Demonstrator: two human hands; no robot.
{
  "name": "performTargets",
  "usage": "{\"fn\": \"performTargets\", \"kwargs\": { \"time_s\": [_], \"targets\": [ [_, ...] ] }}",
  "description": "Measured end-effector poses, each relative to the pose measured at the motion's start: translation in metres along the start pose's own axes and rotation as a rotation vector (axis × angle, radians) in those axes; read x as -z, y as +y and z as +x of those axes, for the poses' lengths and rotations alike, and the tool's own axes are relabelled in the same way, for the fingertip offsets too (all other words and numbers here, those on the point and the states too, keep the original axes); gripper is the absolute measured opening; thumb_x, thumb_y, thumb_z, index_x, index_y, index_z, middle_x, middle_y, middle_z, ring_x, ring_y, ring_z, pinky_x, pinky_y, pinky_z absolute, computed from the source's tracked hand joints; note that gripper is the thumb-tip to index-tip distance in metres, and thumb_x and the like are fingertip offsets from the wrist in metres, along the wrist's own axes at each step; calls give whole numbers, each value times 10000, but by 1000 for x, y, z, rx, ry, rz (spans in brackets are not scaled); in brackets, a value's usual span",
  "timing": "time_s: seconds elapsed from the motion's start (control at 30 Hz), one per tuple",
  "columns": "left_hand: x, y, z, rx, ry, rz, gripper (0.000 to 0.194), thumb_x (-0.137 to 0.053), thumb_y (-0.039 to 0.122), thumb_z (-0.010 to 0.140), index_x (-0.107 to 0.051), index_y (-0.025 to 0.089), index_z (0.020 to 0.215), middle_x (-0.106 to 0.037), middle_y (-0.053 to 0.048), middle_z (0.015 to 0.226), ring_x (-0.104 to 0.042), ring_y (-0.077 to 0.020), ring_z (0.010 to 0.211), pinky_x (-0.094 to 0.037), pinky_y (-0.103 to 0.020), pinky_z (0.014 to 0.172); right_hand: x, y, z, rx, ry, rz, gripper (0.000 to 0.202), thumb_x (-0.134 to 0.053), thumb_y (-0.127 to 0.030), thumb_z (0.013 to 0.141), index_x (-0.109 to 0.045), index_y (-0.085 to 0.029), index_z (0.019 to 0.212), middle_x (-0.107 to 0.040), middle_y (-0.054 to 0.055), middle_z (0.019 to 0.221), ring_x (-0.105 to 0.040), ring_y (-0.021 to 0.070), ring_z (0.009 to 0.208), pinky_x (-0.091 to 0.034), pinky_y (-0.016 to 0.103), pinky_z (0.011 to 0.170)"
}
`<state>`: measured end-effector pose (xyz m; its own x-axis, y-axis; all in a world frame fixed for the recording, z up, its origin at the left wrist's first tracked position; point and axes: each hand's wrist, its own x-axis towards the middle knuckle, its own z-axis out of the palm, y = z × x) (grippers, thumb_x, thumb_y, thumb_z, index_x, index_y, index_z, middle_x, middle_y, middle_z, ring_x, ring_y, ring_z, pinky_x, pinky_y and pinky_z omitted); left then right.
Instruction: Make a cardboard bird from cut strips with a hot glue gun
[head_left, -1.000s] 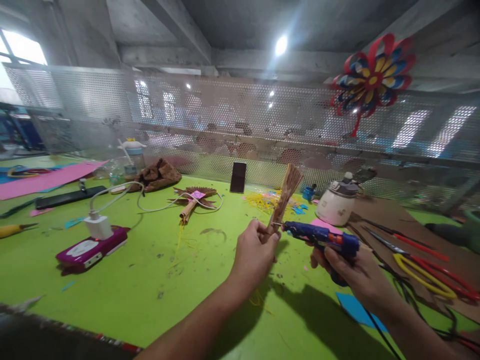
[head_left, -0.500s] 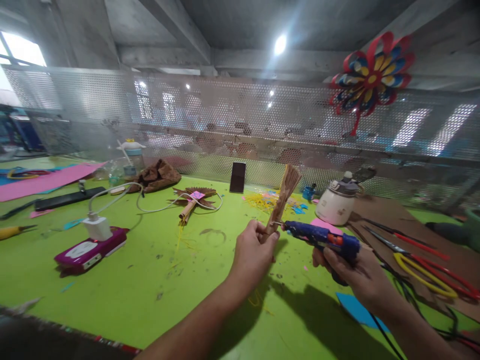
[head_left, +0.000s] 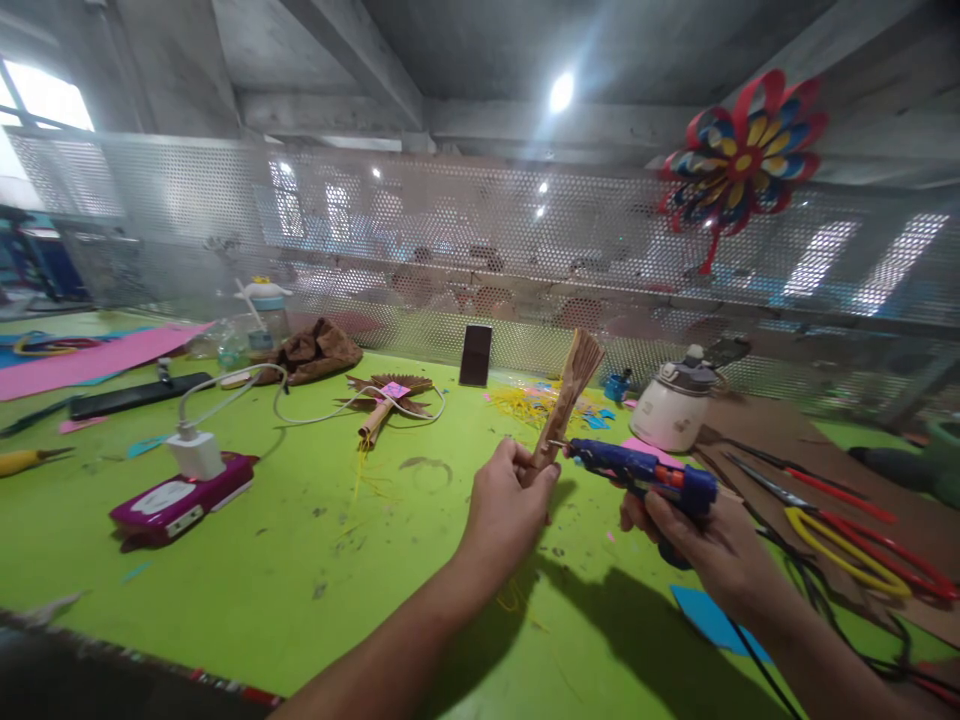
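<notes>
Green table [head_left: 300, 540], pleated paper [head_left: 569, 395], glue gun [head_left: 626, 465] higher

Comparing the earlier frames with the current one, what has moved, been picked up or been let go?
Nothing has clearly moved, been picked up or let go. The left hand still holds the folded brown paper, and the right hand keeps the glue gun aimed at it. The phone and bottle stayed put.
</notes>
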<state>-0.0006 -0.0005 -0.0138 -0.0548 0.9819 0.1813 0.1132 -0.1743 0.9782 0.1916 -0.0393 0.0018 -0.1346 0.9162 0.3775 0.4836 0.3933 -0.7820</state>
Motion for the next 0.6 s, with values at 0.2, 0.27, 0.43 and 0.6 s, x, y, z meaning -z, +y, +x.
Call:
{"fn": "performTargets", "kwargs": {
  "time_s": [0.2,0.27,0.43,0.6],
  "targets": [
    [0,-2,0,6,-5,-11,208,-592,329,722,-448,179,722,-555,-5,636,-522,-90,445,-434,-204,381,2,0,2,28,9,-33,400,-470,-501,801,-596,-148,660,-450,12,559,-385,116,501,-309,241,459],
    [0,-2,0,12,-2,-14,210,-599,325,715,-448,179,722,-549,0,625,-518,-88,440,-435,-203,377,2,1,2,59,20,-51,394,-475,-496,799,-593,-151,649,-461,15,557,-404,122,508,-324,244,463],
    [1,3,1,34,10,-62,221,-597,337,712,-441,182,725,-532,17,615,-518,-88,438,-456,-216,383,4,-1,2,92,52,-115,382,-469,-478,806,-587,-153,645,-464,14,552,-402,117,498,-330,237,451],
    [2,11,0,59,13,-112,228,-606,311,704,-416,185,708,-492,48,556,-499,-80,402,-458,-222,391,5,6,9,34,168,-179,369,-482,-477,793,-582,-157,640,-486,8,552,-425,115,480,-344,232,443]
  ]
}}
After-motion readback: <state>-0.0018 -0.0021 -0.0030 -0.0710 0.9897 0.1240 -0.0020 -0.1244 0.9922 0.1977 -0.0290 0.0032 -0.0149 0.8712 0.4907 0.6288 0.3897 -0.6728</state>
